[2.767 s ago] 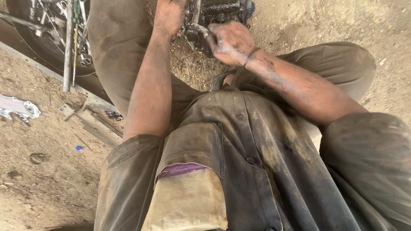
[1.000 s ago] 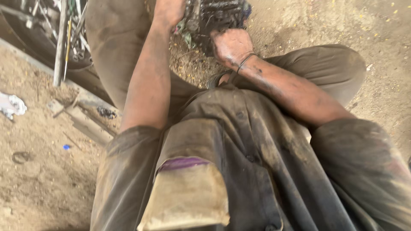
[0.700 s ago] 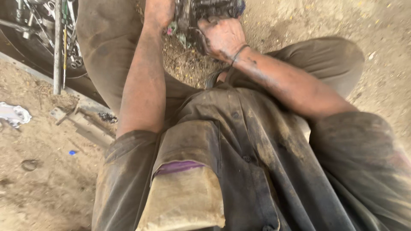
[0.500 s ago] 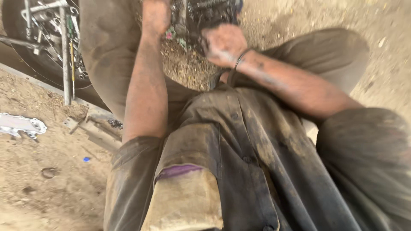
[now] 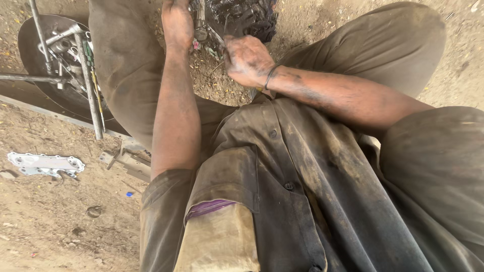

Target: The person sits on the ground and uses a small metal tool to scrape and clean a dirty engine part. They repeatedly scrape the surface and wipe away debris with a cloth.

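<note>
Top centre of the frame, between the knees, sits a dark greasy engine part (image 5: 242, 17) on the dirt ground (image 5: 50, 226) – cast metal by the look of it, so I'd judge it heavy, rigid and slick with oil; best taken by its solid body or a protruding stud, not the grimy faces. Left hand (image 5: 176, 25) is up against a slim metal rod (image 5: 200, 22) on the part, fingers curled, though whether they close fully round it I cannot tell. Right hand (image 5: 247, 60) is clenched narrow beside the part (something thin may be pinched there, too blurred to name). Left of frame: a metal pan of tools (image 5: 55, 55) and a pale flat bracket (image 5: 45, 163)
</note>
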